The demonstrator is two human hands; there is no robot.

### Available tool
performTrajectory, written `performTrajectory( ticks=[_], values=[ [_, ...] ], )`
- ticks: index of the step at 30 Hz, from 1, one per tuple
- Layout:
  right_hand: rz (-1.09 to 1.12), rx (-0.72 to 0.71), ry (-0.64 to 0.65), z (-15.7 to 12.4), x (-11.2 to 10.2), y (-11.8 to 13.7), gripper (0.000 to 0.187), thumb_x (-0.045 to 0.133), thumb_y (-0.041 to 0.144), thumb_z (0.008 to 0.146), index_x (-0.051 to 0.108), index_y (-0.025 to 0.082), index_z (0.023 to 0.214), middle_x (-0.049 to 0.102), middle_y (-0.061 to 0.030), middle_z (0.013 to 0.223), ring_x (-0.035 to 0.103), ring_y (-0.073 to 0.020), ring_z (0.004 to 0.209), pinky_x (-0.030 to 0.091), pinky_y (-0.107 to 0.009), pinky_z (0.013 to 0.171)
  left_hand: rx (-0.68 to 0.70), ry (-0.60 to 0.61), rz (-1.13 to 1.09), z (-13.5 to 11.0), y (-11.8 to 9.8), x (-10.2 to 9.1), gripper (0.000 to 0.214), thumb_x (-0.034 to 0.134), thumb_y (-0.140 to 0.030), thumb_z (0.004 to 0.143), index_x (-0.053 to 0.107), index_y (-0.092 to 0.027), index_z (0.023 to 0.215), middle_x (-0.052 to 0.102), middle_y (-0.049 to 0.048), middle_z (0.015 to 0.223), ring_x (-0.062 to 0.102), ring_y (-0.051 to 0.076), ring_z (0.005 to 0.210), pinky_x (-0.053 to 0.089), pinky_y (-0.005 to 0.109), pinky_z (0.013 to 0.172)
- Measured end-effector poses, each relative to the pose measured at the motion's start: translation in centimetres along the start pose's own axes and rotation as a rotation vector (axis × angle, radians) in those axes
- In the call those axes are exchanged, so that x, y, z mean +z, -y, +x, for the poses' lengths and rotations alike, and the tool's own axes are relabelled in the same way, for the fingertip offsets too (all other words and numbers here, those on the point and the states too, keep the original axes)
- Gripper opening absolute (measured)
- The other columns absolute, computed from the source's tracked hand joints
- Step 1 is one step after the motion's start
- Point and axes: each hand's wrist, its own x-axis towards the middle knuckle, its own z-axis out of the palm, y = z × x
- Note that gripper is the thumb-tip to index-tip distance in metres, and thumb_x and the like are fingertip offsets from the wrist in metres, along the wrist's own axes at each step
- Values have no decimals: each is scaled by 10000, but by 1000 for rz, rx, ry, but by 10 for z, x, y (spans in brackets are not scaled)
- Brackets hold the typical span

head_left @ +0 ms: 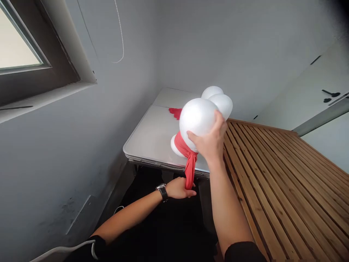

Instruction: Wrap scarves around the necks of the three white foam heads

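Observation:
My right hand (211,143) is pressed round the side of a large, shiny white ball (195,116), its thumb and fingers spread over the surface. Behind it are two more white balls (222,103), apparently part of the same figure. A smaller white end (176,145) pokes out below on the left. Tied around the join is a red scarf (183,145), knotted in front. One tail of the scarf hangs past the table edge into my left hand (178,187), which is closed on it; some fingers are hidden behind the cloth.
The figure is over a white folding table (147,134) pushed into the wall corner. Another piece of red cloth (175,112) lies behind the ball. A wooden slatted surface (272,167) adjoins the table on the right. A window (27,47) is at upper left.

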Motion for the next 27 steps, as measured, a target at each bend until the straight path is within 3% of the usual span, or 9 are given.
performTrajectory(
  ticks=[2, 5, 7, 10, 13, 16, 21, 24, 27],
  values=[
    [-14, 40, -45, 3, -20, -23, 1151, 820, 425, 759, 105, 262, 1646, 292, -202, 1586, 348, -441, 1495, 454, -680, 1143, 15, 152, -149, -8, 17, -5, 528, 799, -507, 862, 687, -190, 1269, 759, 45, 838, 713, 211, 823, 522, 325, 822],
    [-37, 121, -82, 3, -45, -52, 1137, 852, 451, 751, 170, 258, 1641, 306, -216, 1601, 365, -416, 1506, 454, -598, 1166, 43, 311, -437, -15, 41, -7, 618, 804, -603, 854, 657, -149, 1246, 758, 78, 916, 716, 189, 817, 536, 312, 801],
    [-53, 172, -90, 1, -51, -66, 1116, 854, 461, 754, 200, 267, 1637, 312, -219, 1608, 372, -403, 1512, 456, -563, 1167, 46, 304, -518, -16, 51, -6, 642, 805, -646, 840, 656, -131, 1192, 750, 91, 946, 725, 191, 844, 543, 319, 831],
    [-66, 236, -74, 1, -46, -82, 1171, 891, 447, 689, 213, 268, 1627, 299, -226, 1601, 401, -431, 1477, 476, -605, 1129, 23, 170, -434, -14, 54, -13, 674, 779, -667, 850, 662, -124, 1233, 758, 112, 1033, 724, 196, 894, 537, 317, 849],
    [-66, 236, -61, 2, -32, -94, 1195, 902, 435, 652, 223, 281, 1622, 282, -220, 1601, 423, -455, 1443, 492, -658, 1093, -1, 15, -150, -16, 46, -30, 634, 715, -600, 921, 659, -145, 1359, 775, 119, 1109, 718, 209, 933, 529, 318, 847],
    [-53, 214, -61, 3, -21, -97, 1196, 902, 445, 649, 230, 308, 1629, 271, -201, 1610, 408, -467, 1453, 480, -678, 1105, -10, -13, 48, -28, 34, -55, 592, 639, -502, 985, 609, -157, 1466, 792, 121, 1135, 736, 234, 976, 541, 340, 876],
    [-35, 242, -58, 6, -14, -97, 1192, 890, 477, 661, 221, 337, 1637, 255, -195, 1614, 418, -479, 1443, 484, -700, 1092, 20, -19, 127, -60, 1, -92, 447, 617, -457, 1007, 677, -216, 1378, 775, 95, 1268, 735, 246, 1131, 545, 356, 992],
    [-37, 209, -81, 6, -17, -101, 1195, 896, 508, 666, 225, 314, 1636, 279, -209, 1610, 404, -487, 1459, 479, -715, 1094, 71, -45, 93, -80, -24, -110, 406, 577, -451, 1038, 672, -213, 1353, 791, 76, 1189, 743, 210, 1058, 555, 342, 973],
    [-59, 103, -180, -3, -25, -94, 1190, 873, 583, 716, 203, 261, 1645, 220, -242, 1663, 301, -517, 1534, 442, -742, 1123, 119, -86, 100, -87, -46, -128, 405, 537, -449, 1065, 652, -195, 1359, 799, 68, 1107, 745, 184, 966, 565, 328, 934]
  ],
)
